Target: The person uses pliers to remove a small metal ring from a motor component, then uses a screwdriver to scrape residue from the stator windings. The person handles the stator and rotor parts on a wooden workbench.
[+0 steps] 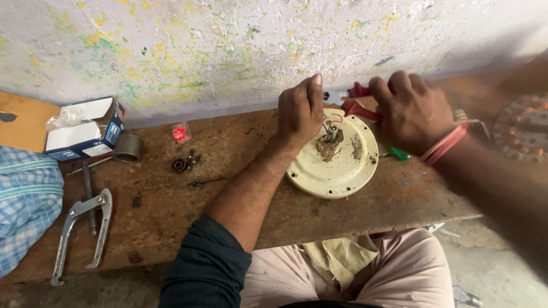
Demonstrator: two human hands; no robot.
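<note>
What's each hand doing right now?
Left hand: fingers curled, resting on round cream metal motor cover; grip unclear.
Right hand: closed on red-handled pliers.

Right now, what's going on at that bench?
A person sits at a wooden bench over a round cream motor cover. The left hand rests on its far rim, by the wires at the centre. The right hand grips red-handled pliers at the rim. A metal puller and box lie off to the left.
</note>
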